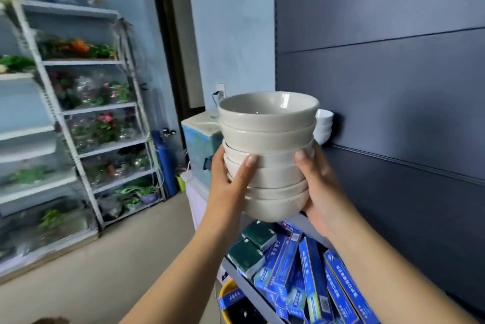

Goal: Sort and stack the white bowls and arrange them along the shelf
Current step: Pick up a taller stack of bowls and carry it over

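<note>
I hold a tall stack of several white bowls [269,150] in the air in front of the dark shelf unit. My left hand [229,184] grips the stack's left side, thumb across the front. On the right side my right hand [319,187] wraps round it, thumb on the middle bowls and palm under the lowest ones. Behind the stack, a smaller stack of white bowls [323,125] stands on the shelf against the dark back panel [393,103]. The shelf board under them is mostly hidden by my stack and right hand.
A lower shelf [252,294] holds blue boxes [312,276] and dark green packs [249,253]. A yellow bin [226,294] sits below its edge. To the left stand white racks with artificial flowers [105,124], a blue cylinder [165,163] and a doorway [178,43].
</note>
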A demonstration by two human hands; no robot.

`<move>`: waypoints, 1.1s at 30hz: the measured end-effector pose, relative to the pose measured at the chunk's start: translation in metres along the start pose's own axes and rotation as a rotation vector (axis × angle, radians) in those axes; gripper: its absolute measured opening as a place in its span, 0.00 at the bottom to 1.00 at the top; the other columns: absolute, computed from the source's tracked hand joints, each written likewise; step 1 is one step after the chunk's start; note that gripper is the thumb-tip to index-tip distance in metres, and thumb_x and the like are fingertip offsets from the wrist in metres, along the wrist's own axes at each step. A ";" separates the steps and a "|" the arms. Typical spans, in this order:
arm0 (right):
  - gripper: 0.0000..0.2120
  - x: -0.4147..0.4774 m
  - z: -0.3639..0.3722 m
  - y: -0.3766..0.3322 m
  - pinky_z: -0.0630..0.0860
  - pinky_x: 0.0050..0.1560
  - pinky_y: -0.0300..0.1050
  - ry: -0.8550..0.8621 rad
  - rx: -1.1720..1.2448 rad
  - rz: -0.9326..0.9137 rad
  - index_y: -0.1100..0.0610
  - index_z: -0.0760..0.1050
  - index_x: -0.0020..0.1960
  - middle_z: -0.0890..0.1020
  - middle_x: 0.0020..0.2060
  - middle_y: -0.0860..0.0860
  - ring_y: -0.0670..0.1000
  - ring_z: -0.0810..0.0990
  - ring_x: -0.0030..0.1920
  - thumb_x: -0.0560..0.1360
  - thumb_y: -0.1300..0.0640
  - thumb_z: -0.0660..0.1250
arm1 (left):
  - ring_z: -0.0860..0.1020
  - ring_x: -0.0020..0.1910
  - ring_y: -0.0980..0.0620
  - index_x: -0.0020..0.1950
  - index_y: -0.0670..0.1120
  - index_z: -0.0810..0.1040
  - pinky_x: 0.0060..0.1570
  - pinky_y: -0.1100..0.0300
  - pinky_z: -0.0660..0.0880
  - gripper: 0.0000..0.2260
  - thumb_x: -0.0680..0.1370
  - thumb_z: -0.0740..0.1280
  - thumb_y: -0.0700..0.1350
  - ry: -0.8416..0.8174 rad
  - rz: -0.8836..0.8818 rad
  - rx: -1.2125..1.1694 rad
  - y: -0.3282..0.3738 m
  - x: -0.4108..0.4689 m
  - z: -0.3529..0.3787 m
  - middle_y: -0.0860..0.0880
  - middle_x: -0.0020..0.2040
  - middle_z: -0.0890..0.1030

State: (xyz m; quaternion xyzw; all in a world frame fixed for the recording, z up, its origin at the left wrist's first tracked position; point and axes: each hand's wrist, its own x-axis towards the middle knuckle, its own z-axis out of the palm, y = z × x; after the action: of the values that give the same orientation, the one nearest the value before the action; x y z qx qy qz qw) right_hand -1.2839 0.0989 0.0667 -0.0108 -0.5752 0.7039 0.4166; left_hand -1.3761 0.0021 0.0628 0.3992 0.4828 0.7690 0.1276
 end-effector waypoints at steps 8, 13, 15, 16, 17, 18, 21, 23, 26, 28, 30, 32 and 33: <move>0.43 0.059 -0.067 0.020 0.77 0.55 0.40 0.196 -0.156 -0.037 0.44 0.71 0.59 0.82 0.54 0.42 0.44 0.79 0.57 0.47 0.30 0.75 | 0.75 0.61 0.56 0.63 0.55 0.69 0.63 0.55 0.70 0.41 0.55 0.71 0.72 -0.156 -0.065 -0.020 -0.074 0.084 0.039 0.53 0.62 0.76; 0.43 0.067 -0.096 0.026 0.76 0.51 0.34 0.319 -0.268 -0.020 0.40 0.69 0.57 0.81 0.50 0.35 0.38 0.79 0.53 0.45 0.28 0.74 | 0.72 0.66 0.46 0.70 0.43 0.63 0.67 0.43 0.66 0.45 0.62 0.70 0.69 -0.380 -0.073 -0.057 -0.107 0.117 0.060 0.44 0.66 0.73; 0.42 0.066 -0.102 0.029 0.76 0.49 0.32 0.371 -0.305 -0.019 0.37 0.67 0.56 0.81 0.49 0.33 0.36 0.79 0.53 0.45 0.28 0.73 | 0.71 0.67 0.48 0.71 0.46 0.62 0.68 0.42 0.65 0.45 0.63 0.70 0.69 -0.466 -0.095 -0.075 -0.119 0.127 0.064 0.46 0.67 0.72; 0.41 0.065 -0.105 0.031 0.76 0.48 0.31 0.402 -0.330 -0.029 0.37 0.67 0.56 0.80 0.49 0.32 0.35 0.78 0.53 0.46 0.28 0.73 | 0.71 0.67 0.50 0.70 0.48 0.62 0.68 0.44 0.65 0.44 0.62 0.70 0.69 -0.505 -0.109 -0.081 -0.126 0.131 0.066 0.49 0.68 0.72; 0.41 0.065 -0.106 0.034 0.75 0.48 0.30 0.431 -0.354 -0.043 0.37 0.66 0.57 0.80 0.49 0.31 0.35 0.78 0.53 0.47 0.28 0.73 | 0.71 0.67 0.52 0.69 0.51 0.63 0.68 0.46 0.65 0.43 0.61 0.70 0.71 -0.539 -0.115 -0.084 -0.132 0.135 0.068 0.51 0.67 0.72; 0.40 0.064 -0.107 0.038 0.74 0.47 0.29 0.463 -0.370 -0.057 0.38 0.66 0.57 0.80 0.49 0.31 0.35 0.78 0.53 0.48 0.28 0.73 | 0.71 0.66 0.54 0.67 0.54 0.63 0.68 0.48 0.66 0.43 0.59 0.70 0.72 -0.571 -0.127 -0.086 -0.139 0.138 0.069 0.53 0.67 0.72; 0.40 0.063 -0.109 0.046 0.73 0.49 0.29 0.548 -0.414 -0.084 0.40 0.66 0.58 0.80 0.50 0.31 0.35 0.77 0.54 0.50 0.28 0.72 | 0.71 0.64 0.62 0.64 0.57 0.63 0.63 0.61 0.69 0.43 0.56 0.68 0.75 -0.646 -0.153 -0.097 -0.150 0.145 0.073 0.60 0.63 0.72; 0.41 0.064 -0.111 0.049 0.73 0.50 0.29 0.581 -0.452 -0.085 0.39 0.65 0.59 0.80 0.51 0.31 0.35 0.77 0.54 0.50 0.28 0.72 | 0.72 0.63 0.64 0.63 0.59 0.64 0.61 0.65 0.70 0.41 0.55 0.68 0.75 -0.686 -0.165 -0.116 -0.156 0.150 0.075 0.63 0.62 0.72; 0.43 0.063 -0.115 0.051 0.73 0.52 0.30 0.609 -0.485 -0.073 0.38 0.63 0.61 0.77 0.55 0.36 0.35 0.76 0.56 0.50 0.27 0.71 | 0.71 0.64 0.63 0.64 0.58 0.63 0.62 0.63 0.69 0.41 0.56 0.69 0.74 -0.702 -0.178 -0.158 -0.164 0.153 0.077 0.62 0.63 0.72; 0.43 0.064 -0.115 0.052 0.72 0.52 0.29 0.601 -0.527 -0.056 0.37 0.61 0.61 0.75 0.57 0.36 0.34 0.75 0.56 0.49 0.26 0.70 | 0.71 0.64 0.63 0.64 0.58 0.62 0.62 0.64 0.69 0.41 0.57 0.69 0.73 -0.713 -0.172 -0.169 -0.168 0.154 0.077 0.62 0.63 0.72; 0.45 0.064 -0.115 0.049 0.71 0.51 0.27 0.579 -0.561 -0.023 0.37 0.60 0.60 0.73 0.57 0.34 0.30 0.74 0.54 0.48 0.25 0.69 | 0.70 0.65 0.62 0.66 0.58 0.61 0.64 0.62 0.69 0.43 0.56 0.69 0.73 -0.741 -0.177 -0.175 -0.170 0.155 0.075 0.61 0.64 0.71; 0.47 0.061 -0.115 0.045 0.70 0.50 0.24 0.553 -0.596 0.023 0.35 0.56 0.60 0.70 0.58 0.33 0.26 0.72 0.53 0.46 0.24 0.69 | 0.69 0.66 0.62 0.68 0.57 0.58 0.67 0.57 0.66 0.46 0.56 0.69 0.73 -0.796 -0.191 -0.172 -0.171 0.158 0.072 0.61 0.66 0.69; 0.46 0.059 -0.115 0.043 0.69 0.49 0.22 0.534 -0.615 0.051 0.35 0.55 0.60 0.69 0.58 0.32 0.25 0.71 0.52 0.47 0.26 0.71 | 0.68 0.67 0.61 0.69 0.56 0.57 0.68 0.55 0.65 0.47 0.57 0.70 0.73 -0.833 -0.193 -0.158 -0.171 0.160 0.069 0.60 0.68 0.68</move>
State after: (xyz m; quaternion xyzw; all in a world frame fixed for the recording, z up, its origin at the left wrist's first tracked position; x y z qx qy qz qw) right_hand -1.2906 0.2265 0.0203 -0.3315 -0.6300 0.4816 0.5111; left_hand -1.4617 0.2251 0.0120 0.6174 0.3650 0.5614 0.4129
